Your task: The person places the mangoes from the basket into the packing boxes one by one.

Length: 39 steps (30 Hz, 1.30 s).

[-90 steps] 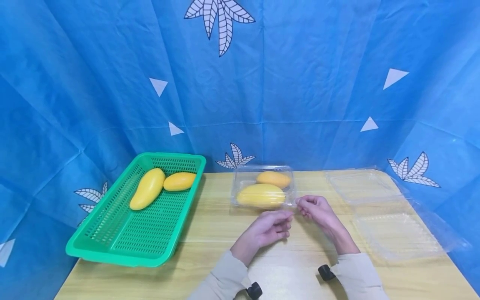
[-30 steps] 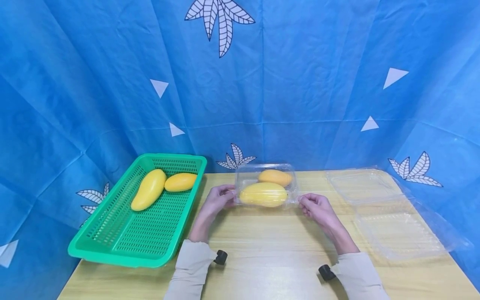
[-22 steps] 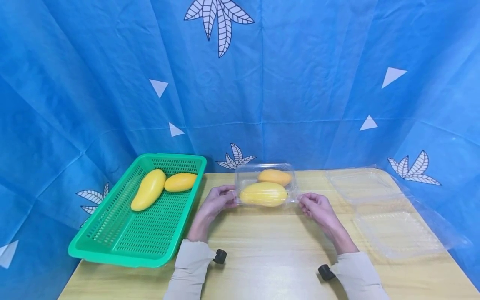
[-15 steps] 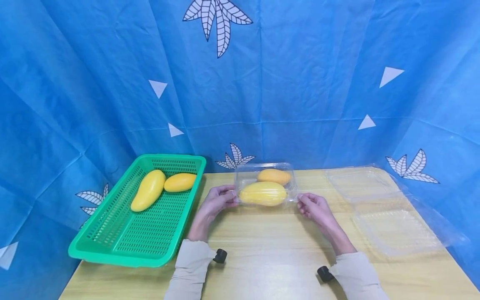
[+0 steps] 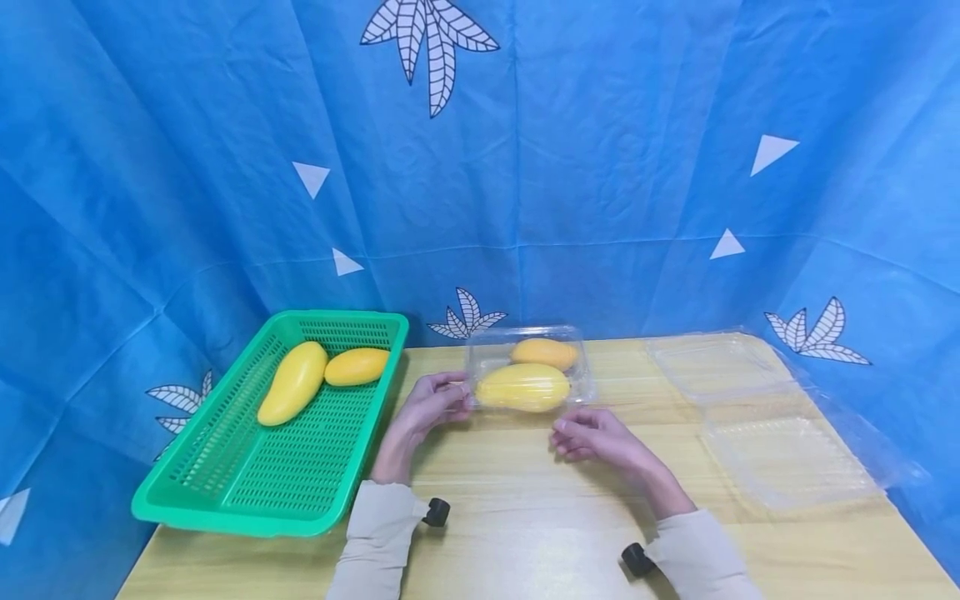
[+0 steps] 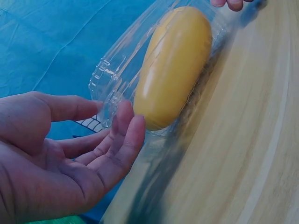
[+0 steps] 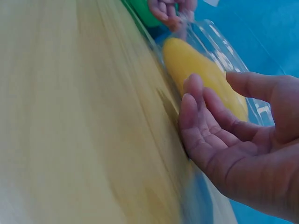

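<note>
A clear plastic clamshell box (image 5: pixel 483 350) stands near the back of the table with its lid down. Inside lie a large yellow mango (image 5: pixel 523 387) in front and a smaller orange-yellow mango (image 5: pixel 545 354) behind it. My left hand (image 5: pixel 431 407) pinches the box's front left corner between thumb and fingers, as the left wrist view shows at the rim (image 6: pixel 110 105). In front of the box's right half is my right hand (image 5: pixel 596 437), apart from it, thumb and fingers loosely bent with nothing between them.
On the left stands a green plastic basket (image 5: pixel 247 521) holding two more mangoes, one long yellow (image 5: pixel 294 383) and one smaller orange (image 5: pixel 357 367). An opened clear clamshell box (image 5: pixel 787 454) lies on the right of the wooden table (image 5: pixel 517 533). A blue curtain (image 5: pixel 600 167) hangs behind.
My left hand went from the box's front to its left corner and has stayed there. My right hand has let go of the right corner and moved left and toward me.
</note>
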Each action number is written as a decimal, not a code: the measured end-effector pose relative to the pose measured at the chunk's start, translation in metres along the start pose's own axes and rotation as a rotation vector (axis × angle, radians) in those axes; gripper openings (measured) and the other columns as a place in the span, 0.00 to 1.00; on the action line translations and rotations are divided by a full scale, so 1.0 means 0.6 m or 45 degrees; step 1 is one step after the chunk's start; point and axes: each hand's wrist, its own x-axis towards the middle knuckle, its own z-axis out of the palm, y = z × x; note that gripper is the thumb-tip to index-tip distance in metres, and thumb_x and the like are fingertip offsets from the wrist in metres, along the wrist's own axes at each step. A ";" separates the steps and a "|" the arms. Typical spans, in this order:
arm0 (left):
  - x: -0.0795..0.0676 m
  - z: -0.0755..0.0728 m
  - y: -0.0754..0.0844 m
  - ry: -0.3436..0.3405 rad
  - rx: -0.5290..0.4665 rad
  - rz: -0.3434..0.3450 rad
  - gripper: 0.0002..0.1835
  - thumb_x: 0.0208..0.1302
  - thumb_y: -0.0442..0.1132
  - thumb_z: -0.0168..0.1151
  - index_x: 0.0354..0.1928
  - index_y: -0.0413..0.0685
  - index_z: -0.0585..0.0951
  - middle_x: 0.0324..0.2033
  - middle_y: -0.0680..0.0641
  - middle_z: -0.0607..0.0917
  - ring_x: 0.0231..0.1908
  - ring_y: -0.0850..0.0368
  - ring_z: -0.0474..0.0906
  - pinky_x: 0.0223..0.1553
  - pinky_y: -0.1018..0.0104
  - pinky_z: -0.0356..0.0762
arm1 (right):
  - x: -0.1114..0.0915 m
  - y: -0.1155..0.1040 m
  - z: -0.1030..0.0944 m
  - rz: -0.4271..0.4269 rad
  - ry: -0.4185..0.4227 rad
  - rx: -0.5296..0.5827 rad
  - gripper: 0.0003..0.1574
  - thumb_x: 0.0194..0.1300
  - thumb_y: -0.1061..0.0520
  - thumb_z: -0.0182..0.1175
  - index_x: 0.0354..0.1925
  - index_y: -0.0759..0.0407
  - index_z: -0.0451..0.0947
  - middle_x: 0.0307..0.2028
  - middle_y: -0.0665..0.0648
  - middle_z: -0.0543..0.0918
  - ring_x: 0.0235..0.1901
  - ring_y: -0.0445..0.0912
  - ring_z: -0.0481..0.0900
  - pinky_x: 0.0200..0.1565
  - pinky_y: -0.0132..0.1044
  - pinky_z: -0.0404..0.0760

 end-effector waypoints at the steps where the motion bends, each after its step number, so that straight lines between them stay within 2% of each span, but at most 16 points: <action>1: -0.001 0.000 0.001 0.000 0.012 -0.001 0.24 0.72 0.30 0.60 0.67 0.30 0.72 0.39 0.38 0.86 0.38 0.47 0.85 0.52 0.47 0.84 | 0.001 0.001 0.004 -0.008 -0.009 0.008 0.29 0.77 0.55 0.57 0.59 0.82 0.68 0.48 0.74 0.83 0.44 0.57 0.85 0.51 0.47 0.86; 7: -0.002 0.000 0.001 0.031 0.043 0.012 0.22 0.73 0.31 0.60 0.65 0.28 0.74 0.40 0.36 0.86 0.37 0.48 0.86 0.49 0.49 0.85 | 0.009 0.004 0.029 -0.025 -0.004 0.070 0.31 0.77 0.57 0.57 0.63 0.82 0.64 0.50 0.74 0.82 0.49 0.59 0.84 0.55 0.48 0.84; 14: 0.003 -0.001 -0.001 0.049 0.049 0.012 0.21 0.73 0.33 0.61 0.64 0.29 0.75 0.41 0.37 0.86 0.36 0.51 0.85 0.45 0.55 0.87 | 0.020 -0.002 0.056 -0.024 0.070 0.170 0.33 0.75 0.56 0.59 0.65 0.80 0.64 0.55 0.73 0.81 0.56 0.63 0.81 0.62 0.49 0.78; 25: 0.001 -0.001 -0.002 0.063 0.095 0.034 0.20 0.71 0.31 0.62 0.61 0.27 0.77 0.44 0.37 0.86 0.37 0.54 0.85 0.45 0.57 0.86 | 0.036 0.002 0.099 0.013 0.177 0.343 0.30 0.71 0.61 0.62 0.63 0.79 0.67 0.54 0.71 0.81 0.55 0.60 0.82 0.62 0.47 0.78; 31: 0.002 -0.004 0.000 0.085 0.083 0.031 0.19 0.70 0.30 0.62 0.60 0.26 0.78 0.43 0.37 0.86 0.34 0.55 0.83 0.39 0.63 0.85 | 0.054 -0.001 0.132 0.002 0.216 0.389 0.28 0.70 0.59 0.64 0.58 0.78 0.72 0.49 0.69 0.84 0.49 0.56 0.85 0.59 0.46 0.81; 35: 0.002 -0.003 0.001 0.078 0.092 0.031 0.19 0.70 0.29 0.62 0.59 0.26 0.78 0.45 0.36 0.86 0.34 0.54 0.82 0.40 0.64 0.84 | 0.062 -0.003 0.153 0.023 0.249 0.521 0.28 0.69 0.59 0.66 0.58 0.79 0.72 0.47 0.69 0.85 0.48 0.56 0.86 0.59 0.48 0.81; 39: 0.001 -0.001 0.001 0.048 0.118 0.023 0.20 0.70 0.29 0.63 0.60 0.27 0.78 0.49 0.33 0.85 0.38 0.51 0.83 0.44 0.60 0.84 | 0.066 -0.004 0.165 0.058 0.248 0.635 0.30 0.70 0.58 0.66 0.61 0.78 0.71 0.51 0.71 0.84 0.50 0.56 0.86 0.61 0.49 0.79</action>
